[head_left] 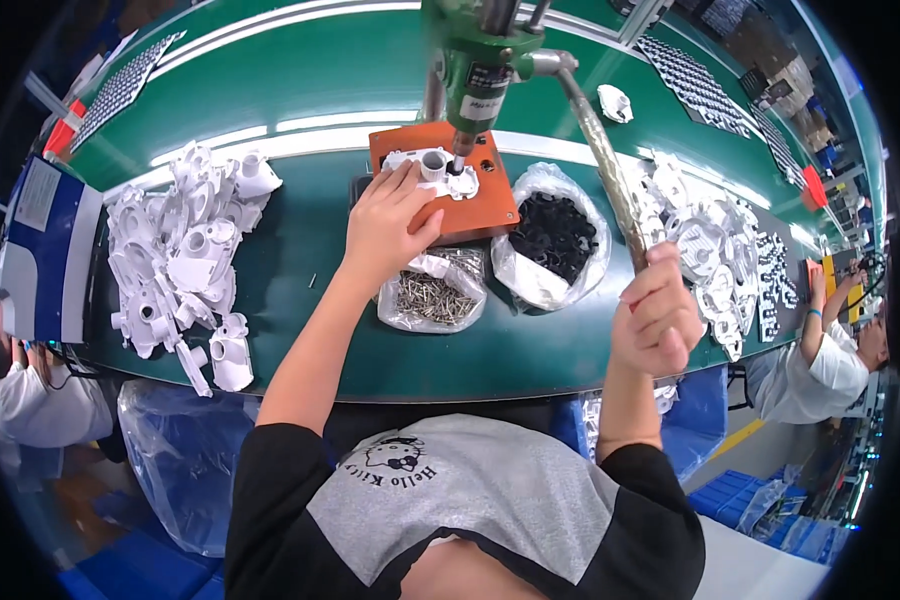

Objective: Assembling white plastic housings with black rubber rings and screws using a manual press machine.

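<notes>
A white plastic part with a round collar lies on the orange fixture block under the green arbor press. My left hand holds that part down, its fingers curled over the near left edge and its thumb apart. The press ram is lowered onto or just over the part's right side; exact contact is too small to tell. My right hand is closed round the lower end of the long press lever, which slants down toward me.
Piles of white plastic parts lie left and right. Close to the fixture are a bag of metal pins and a bag of black pieces. A blue-and-white machine stands far left. A co-worker sits at right.
</notes>
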Demonstrator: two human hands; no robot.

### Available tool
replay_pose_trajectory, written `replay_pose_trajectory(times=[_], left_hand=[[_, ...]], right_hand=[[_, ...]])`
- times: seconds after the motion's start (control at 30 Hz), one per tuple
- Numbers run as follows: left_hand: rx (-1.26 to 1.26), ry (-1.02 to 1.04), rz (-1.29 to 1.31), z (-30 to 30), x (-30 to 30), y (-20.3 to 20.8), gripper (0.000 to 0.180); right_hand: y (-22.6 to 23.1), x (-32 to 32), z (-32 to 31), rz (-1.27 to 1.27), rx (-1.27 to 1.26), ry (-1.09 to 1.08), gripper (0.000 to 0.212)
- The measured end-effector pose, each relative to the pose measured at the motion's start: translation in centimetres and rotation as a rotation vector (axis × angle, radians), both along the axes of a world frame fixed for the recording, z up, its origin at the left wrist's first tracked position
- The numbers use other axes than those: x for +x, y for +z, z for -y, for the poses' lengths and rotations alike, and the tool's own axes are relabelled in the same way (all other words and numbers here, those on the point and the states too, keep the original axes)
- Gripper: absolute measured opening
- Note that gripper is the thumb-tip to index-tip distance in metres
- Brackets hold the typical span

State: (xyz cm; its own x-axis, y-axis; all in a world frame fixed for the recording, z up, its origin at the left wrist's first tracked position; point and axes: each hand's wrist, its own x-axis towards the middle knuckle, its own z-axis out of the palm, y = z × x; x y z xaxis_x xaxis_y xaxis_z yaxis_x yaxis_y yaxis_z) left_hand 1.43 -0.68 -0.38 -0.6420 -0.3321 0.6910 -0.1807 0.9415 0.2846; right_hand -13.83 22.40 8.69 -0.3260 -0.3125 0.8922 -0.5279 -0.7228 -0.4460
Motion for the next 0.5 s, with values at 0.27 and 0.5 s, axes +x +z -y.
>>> replay_pose_trajectory(times=[0.27, 0.5], left_hand=[[0.297, 0.019, 0.216, 1.1, -2.5, 2.2, 0.049], [0.146, -0.112, 0.621, 4.0, -3.7, 6.2, 0.067]], right_hand=[[16.5, -9.4, 17.1, 0.195, -0.094, 0.337, 0.017], [6.7, -13.3, 20.0, 0.505, 0.204, 0.284, 0.024]])
